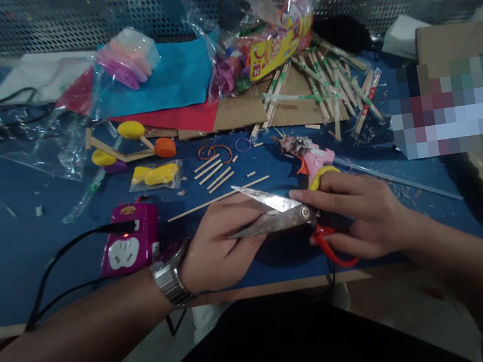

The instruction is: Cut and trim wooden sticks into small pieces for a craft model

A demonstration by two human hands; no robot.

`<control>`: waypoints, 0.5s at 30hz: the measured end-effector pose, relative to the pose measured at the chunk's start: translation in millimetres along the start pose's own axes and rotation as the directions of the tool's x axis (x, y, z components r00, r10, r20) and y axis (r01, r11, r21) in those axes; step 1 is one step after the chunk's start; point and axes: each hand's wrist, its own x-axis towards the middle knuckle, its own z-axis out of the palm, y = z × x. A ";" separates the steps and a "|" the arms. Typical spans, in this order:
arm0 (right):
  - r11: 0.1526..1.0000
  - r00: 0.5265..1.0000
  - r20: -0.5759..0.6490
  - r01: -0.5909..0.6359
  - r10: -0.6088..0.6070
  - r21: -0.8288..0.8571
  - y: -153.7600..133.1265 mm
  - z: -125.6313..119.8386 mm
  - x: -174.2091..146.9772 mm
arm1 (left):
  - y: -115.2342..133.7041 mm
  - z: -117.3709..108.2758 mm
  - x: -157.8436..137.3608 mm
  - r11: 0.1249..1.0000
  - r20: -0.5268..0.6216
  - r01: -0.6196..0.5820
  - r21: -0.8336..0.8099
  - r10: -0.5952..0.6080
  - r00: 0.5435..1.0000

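Observation:
My right hand [362, 209] is closed around a pair of scissors [271, 201] with one yellow and one red handle loop. The blades are spread apart and point left, toward my left hand [223, 243]. That hand, with a metal watch [173, 280] at its wrist, has its fingers curled behind the blades. What it grips is mostly hidden; only a pale bit shows between the blades. Just beyond the scissors lies a pink glue gun [319, 161]. Several short cut sticks [218, 178] and one longer thin stick [178, 214] rest on the blue table past my left hand.
A purple power socket box [143, 251] with a plugged-in cable stands at left. Behind it are a stick assembly with colored discs [130, 156] and bagged yellow clay [159, 173]. Wrapped chopsticks [322, 86], rubber bands [222, 154], blue sheet [181, 72] and cardboard [453, 55] lie farther out.

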 end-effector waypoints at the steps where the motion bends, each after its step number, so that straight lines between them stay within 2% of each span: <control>1: 1.000 1.000 0.001 0.000 0.000 -0.006 0.0 0.0 -0.4 | -0.1 0.3 -0.1 1.000 0.000 0.002 0.001 -0.002 1.000; 9: 0.997 1.000 0.007 0.001 0.000 -0.083 -1.8 -0.7 -1.9 | 0.4 1.7 1.9 1.000 0.001 0.010 -0.002 -0.010 1.000; 15: 0.991 1.000 -0.006 -0.022 0.021 -0.135 -4.5 0.1 -3.7 | 1.1 2.4 -0.4 0.996 -0.037 0.029 0.083 -0.026 0.999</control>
